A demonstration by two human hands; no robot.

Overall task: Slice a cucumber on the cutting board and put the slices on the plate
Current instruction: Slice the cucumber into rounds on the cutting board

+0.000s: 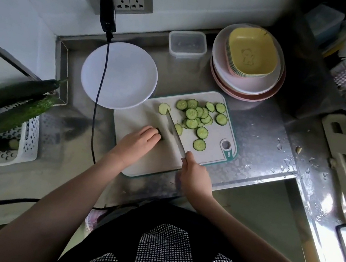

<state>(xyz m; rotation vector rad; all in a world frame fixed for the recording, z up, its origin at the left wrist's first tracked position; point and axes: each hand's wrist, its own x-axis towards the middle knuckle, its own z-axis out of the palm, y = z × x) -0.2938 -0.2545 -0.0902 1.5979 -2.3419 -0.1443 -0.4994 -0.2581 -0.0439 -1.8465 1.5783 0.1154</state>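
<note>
Left hand (pixel 141 138) grasping dark green cucumber stub (pixel 160 133) on pale rectangular plastic cutting board (pixel 139 162); right hand (pixel 195 172) gripping steel knife (pixel 173 128); round green cucumber slices (pixel 199 117) to the right; white round plate (pixel 119 76) far left.

Cucumber stub (pixel 160 133) mostly under fingers (pixel 150 135)

White wall (pixel 39 5), steel counter (pixel 259 131), wall socket (pixel 129 1)

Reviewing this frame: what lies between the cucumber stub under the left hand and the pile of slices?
In the head view, the knife blade held by the right hand crosses between the cucumber stub under the left hand and the slices.
</note>
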